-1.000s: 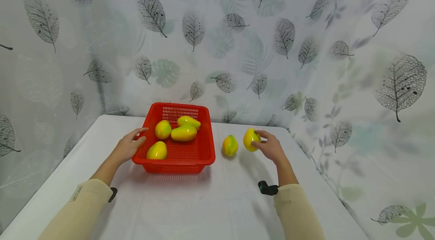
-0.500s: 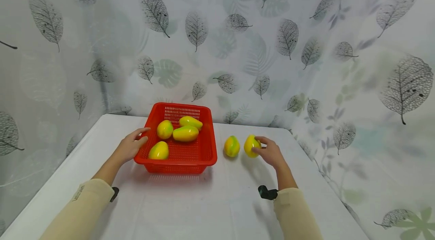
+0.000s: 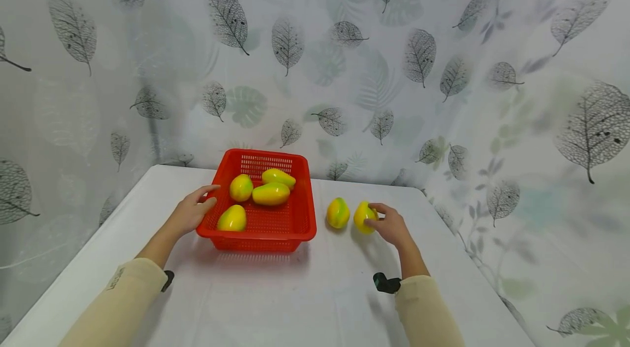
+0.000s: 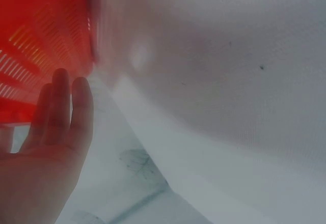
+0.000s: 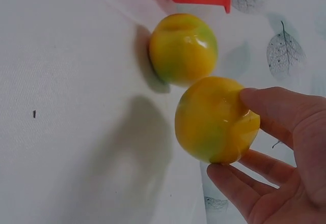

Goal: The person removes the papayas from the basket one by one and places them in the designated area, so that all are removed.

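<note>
My right hand [image 3: 391, 225] pinches a glossy yellow-green papaya [image 5: 216, 119] between thumb and fingertips, at the right of the table. Its shadow falls a little apart from it, so it seems held just above the cloth. Close on its left lies another papaya [image 3: 338, 213], also yellow with green streaks. My left hand [image 3: 189, 213] is at the left rim of a red plastic basket [image 3: 256, 235]; in the left wrist view its fingers [image 4: 60, 102] lie nearly straight along the basket's outer wall. Several yellow papayas [image 3: 270, 194] lie inside the basket.
A white cloth covers the table [image 3: 275, 303]. Leaf-printed curtains [image 3: 305, 63] hang behind it and along both sides. A dark strap with a small device [image 3: 386, 283] sits on the right wrist.
My right hand has lowered the papaya toward the table, beside the other one. The left hand stays at the basket's rim. The whole head view has shifted slightly.
</note>
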Tool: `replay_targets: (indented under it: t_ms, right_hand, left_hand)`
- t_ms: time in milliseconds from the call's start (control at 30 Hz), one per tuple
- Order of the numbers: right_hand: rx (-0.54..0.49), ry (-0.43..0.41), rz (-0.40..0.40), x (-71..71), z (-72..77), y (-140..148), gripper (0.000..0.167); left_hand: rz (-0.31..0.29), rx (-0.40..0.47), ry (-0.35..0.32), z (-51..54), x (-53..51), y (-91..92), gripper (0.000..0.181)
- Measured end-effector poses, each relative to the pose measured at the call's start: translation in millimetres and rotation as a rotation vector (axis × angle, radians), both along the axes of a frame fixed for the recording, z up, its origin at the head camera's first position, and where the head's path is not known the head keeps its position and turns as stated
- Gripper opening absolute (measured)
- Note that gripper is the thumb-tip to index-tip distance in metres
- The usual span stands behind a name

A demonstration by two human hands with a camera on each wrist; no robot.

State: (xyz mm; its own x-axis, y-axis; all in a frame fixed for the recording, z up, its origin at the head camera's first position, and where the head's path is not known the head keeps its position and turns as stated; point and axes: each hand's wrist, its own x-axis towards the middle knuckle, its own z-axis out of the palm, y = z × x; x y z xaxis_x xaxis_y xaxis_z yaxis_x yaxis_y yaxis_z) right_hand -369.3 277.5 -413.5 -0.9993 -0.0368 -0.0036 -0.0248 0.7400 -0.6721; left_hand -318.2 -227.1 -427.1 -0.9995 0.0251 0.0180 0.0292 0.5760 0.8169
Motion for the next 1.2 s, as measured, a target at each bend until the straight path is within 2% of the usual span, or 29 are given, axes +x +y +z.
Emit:
replay_targets:
  t_ms: [733, 1200]
  right_hand:
    - [0.048, -0.022, -0.019, -3.0, -19.3, -1, 0.057]
    - [0.05, -0.034, -0.02, -5.4, -20.0, -4, 0.058]
  left_hand:
    - [0.008, 0.016, -0.007, -1.2, -0.5, 0.3, 0.054]
    - [0.016, 0.018, -0.009, -0.5, -1.3, 0.2, 0.054]
